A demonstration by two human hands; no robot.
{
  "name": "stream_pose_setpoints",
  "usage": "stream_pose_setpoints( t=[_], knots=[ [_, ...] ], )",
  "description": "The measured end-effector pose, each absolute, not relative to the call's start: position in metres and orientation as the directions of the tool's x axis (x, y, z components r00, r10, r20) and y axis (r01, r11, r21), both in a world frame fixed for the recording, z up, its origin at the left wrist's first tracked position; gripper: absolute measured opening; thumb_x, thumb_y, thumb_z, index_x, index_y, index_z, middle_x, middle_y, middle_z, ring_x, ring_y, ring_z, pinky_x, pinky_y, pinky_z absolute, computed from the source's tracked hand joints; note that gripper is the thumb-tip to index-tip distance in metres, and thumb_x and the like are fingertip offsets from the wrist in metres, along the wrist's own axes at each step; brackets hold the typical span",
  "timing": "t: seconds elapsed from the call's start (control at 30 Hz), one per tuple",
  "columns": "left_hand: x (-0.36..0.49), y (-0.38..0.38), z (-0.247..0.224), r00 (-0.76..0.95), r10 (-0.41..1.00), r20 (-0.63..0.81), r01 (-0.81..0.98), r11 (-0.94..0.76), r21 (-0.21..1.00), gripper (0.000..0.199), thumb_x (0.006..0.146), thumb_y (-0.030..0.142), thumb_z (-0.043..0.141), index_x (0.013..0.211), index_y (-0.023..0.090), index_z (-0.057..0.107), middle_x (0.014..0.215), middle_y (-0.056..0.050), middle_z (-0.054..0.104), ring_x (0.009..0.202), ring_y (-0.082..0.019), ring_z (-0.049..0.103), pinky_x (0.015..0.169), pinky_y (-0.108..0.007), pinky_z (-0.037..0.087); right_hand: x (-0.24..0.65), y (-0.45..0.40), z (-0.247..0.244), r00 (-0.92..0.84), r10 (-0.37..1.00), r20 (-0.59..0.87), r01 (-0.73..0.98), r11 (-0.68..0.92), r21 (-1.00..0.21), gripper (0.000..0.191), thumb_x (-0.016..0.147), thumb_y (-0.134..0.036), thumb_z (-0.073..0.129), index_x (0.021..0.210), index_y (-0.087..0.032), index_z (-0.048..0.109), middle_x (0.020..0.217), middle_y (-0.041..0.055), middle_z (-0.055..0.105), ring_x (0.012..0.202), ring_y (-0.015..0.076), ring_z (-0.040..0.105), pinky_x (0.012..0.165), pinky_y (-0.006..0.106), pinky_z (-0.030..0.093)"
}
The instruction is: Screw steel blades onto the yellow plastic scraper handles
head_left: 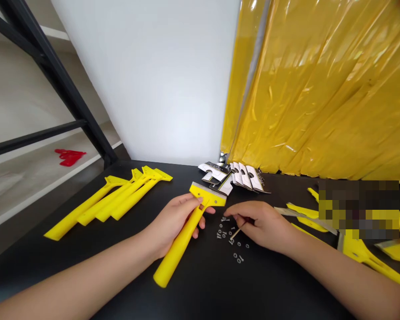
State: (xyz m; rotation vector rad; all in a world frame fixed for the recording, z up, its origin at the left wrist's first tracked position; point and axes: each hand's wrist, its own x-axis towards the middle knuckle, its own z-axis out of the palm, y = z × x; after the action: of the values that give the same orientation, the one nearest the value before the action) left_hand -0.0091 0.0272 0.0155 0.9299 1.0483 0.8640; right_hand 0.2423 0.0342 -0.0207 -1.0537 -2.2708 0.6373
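Note:
My left hand (pixel 178 220) is closed around a yellow scraper (pixel 178 253), whose head points away from me and has a metal strip along its far edge. Two small holes or fasteners show on that head. Just right of it, my right hand (pixel 262 224) is curled, with a thin pale stick-like tool (pixel 238 231) protruding from the fingers. Its exact kind is unclear. Beneath and beside those fingertips lie loose small screws (pixel 241 258) and washers (pixel 239 244) on the black table (pixel 200 298). Whether the fingertips also pinch a screw is too small to tell.
Several yellow scraper handles (pixel 116 195) lie grouped at the left. Printed cardboard packages (pixel 243 175) sit at the back middle. More yellow scraper parts (pixel 360 249) spread over the right, partly blurred out. Behind stand a white panel (pixel 153 80) and yellow plastic wrapping (pixel 320 98).

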Motion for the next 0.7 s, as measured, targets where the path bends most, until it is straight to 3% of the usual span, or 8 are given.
stream_pose_setpoints(
  t=[0.17,0.3,0.5,0.7],
  knots=[
    [-0.009,0.027,0.015,0.265,0.911,-0.316,-0.121,0.356,0.927,0.017,0.094,0.033,0.067,0.091,0.016,0.065,0.108,-0.012,0.077,0.061,-0.013,0.062,0.045,-0.023,0.05,0.243,0.033,-0.022,-0.572,0.764,0.298,0.515,0.617,-0.595,0.041,0.086,-0.007,0.054,0.113,-0.027,0.077,0.1,0.001,0.08,0.089,0.0182,0.074,0.084,0.03,0.055],
    [-0.009,0.026,0.015,0.278,0.91,-0.308,-0.111,0.349,0.931,0.017,0.096,0.032,0.064,0.097,0.015,0.066,0.11,-0.013,0.076,0.062,-0.012,0.062,0.046,-0.022,0.051,0.244,0.027,-0.011,-0.618,0.728,0.298,0.481,0.649,-0.589,0.036,0.087,-0.007,0.053,0.106,-0.026,0.077,0.097,0.0,0.079,0.082,0.0155,0.072,0.078,0.026,0.053],
    [-0.01,0.027,0.013,0.297,0.902,-0.312,-0.102,0.355,0.929,0.02,0.097,0.033,0.063,0.102,0.013,0.065,0.11,-0.014,0.076,0.062,-0.012,0.062,0.045,-0.021,0.049,0.245,0.014,0.005,-0.715,0.671,0.194,0.522,0.698,-0.49,0.028,0.084,-0.01,0.056,0.096,-0.028,0.075,0.071,-0.0032,0.068,0.065,0.0156,0.06,0.066,0.027,0.043],
    [-0.01,0.027,0.012,0.313,0.901,-0.299,-0.111,0.347,0.931,0.022,0.097,0.034,0.063,0.105,0.014,0.065,0.11,-0.014,0.076,0.062,-0.012,0.062,0.045,-0.021,0.049,0.243,0.016,0.0,-0.726,0.669,0.161,0.549,0.704,-0.451,0.026,0.086,-0.011,0.057,0.099,-0.027,0.072,0.071,-0.0047,0.064,0.065,0.0133,0.058,0.065,0.025,0.039]
  ],
)
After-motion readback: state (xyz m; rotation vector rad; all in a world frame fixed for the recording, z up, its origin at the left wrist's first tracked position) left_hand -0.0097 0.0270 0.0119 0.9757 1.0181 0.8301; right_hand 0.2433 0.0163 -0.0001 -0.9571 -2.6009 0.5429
